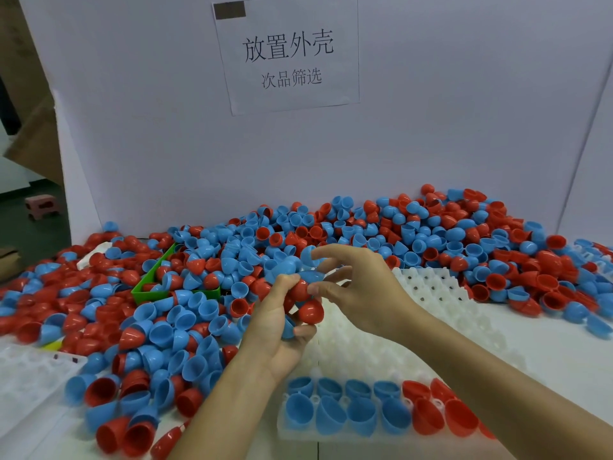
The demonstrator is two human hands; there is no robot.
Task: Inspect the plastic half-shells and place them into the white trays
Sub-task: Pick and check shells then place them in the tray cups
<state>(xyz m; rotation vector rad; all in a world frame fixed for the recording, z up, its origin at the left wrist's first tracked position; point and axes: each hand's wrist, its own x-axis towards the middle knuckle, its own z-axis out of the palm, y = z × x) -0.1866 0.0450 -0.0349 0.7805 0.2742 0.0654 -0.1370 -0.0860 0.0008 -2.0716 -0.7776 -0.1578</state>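
White partition board [431, 127] closes off the back of the worktop [547, 346], with a paper sign [287, 54] taped at top centre; a side panel angles in at far right, so the space is boxed on two sides. Loose pile of half-shells [205, 260], red and blue, heaps against the board and spreads down the left side, partly burying a green bin [146, 292]. Bare worktop shows only at right, beyond the white tray [441, 293] in the middle. Tray's near rows hold blue shells [331, 413] on the left and red shells [431, 410] on the right, most open side up (far cells unfilled). Second white tray [30, 370] sits at the left edge, half under the pile. Left hand [278, 330] is curled around a clutch of shells, red ones [310, 310] showing at the fingertips, held above the middle tray's left edge. Right hand [358, 287] pinches a blue shell [311, 277] at the top of that clutch, other fingers spread loosely. Shells look glossy, smooth, egg-shaped.
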